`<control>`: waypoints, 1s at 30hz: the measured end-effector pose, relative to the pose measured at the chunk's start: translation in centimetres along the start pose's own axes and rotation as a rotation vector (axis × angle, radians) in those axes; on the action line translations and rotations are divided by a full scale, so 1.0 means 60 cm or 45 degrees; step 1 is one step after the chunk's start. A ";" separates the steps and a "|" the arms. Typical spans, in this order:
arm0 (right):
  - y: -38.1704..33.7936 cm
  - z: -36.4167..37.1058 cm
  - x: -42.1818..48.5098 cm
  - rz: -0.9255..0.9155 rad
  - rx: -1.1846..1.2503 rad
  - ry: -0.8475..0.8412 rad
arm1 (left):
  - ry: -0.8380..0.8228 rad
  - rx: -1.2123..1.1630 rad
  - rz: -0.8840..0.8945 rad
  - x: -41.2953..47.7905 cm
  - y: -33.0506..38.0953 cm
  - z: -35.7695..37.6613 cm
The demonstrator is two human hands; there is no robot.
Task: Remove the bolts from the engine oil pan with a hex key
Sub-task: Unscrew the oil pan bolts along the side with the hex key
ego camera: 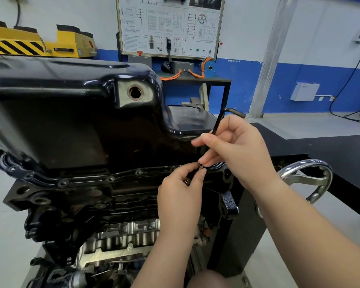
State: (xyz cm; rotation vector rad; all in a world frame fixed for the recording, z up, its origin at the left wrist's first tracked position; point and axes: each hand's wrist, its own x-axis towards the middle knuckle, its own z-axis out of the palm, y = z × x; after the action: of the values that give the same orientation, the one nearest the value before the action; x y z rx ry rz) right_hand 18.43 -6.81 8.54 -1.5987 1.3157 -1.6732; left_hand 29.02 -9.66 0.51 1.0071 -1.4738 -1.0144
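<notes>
**Inverted engine, oil-pan flange, centre right of frame.** The black oil pan (71, 121) lies uppermost and fills the left and centre. The right hand (237, 150) grips the long shank of an L-shaped hex key (217, 123), fingers curled round it and the short arm pointing up. The key's lower tip is hidden behind the fingers, down at the pan flange. Just below, the left hand (179, 196) pinches a small bolt (200, 166) between thumb and forefinger at the flange edge. Whether the bolt is clear of its hole cannot be told. Other flange bolts (110, 179) sit in the rim toward the left.

**Handling, as judged.**
- **Bolt:** it looks like small, rigid, light steel, and is probably oily and apt to slip. It is best pinched at the head and kept upright as it comes away.
- **Hex key:** it is thin and stiff. The long shank suits quick spinning, while gripping it by the end gives leverage.
- **Oil pan:** it looks like heavy pressed steel, held on by the seated bolts.
</notes>
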 end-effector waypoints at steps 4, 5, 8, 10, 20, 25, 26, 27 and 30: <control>0.003 -0.002 -0.001 -0.012 0.056 -0.060 | -0.007 0.006 0.008 0.000 -0.001 -0.001; 0.003 -0.003 -0.002 -0.031 0.067 -0.090 | -0.008 0.007 0.010 0.000 -0.001 -0.001; 0.000 -0.007 -0.006 -0.068 0.036 -0.155 | -0.017 0.005 0.020 -0.001 0.001 -0.001; -0.002 -0.007 -0.006 -0.061 0.028 -0.144 | -0.020 0.019 0.031 -0.002 0.002 -0.002; -0.005 -0.006 0.007 -0.015 0.076 -0.020 | 0.034 0.050 0.054 -0.002 -0.006 0.002; -0.003 -0.005 0.004 -0.023 0.108 -0.071 | 0.073 0.032 0.091 -0.007 -0.007 0.004; -0.003 -0.005 0.003 -0.032 0.105 -0.107 | 0.083 0.030 0.097 -0.008 -0.007 0.003; -0.004 -0.006 0.001 -0.038 0.089 -0.139 | 0.091 0.027 0.100 -0.008 -0.007 0.003; -0.008 -0.007 0.001 -0.056 0.020 -0.164 | 0.092 0.007 0.091 -0.008 -0.007 0.003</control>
State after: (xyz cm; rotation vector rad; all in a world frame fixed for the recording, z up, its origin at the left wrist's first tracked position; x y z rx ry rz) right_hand 18.15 -6.51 9.00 -1.7076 1.2084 -1.5733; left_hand 28.95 -9.29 -0.03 0.9782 -1.4438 -0.9149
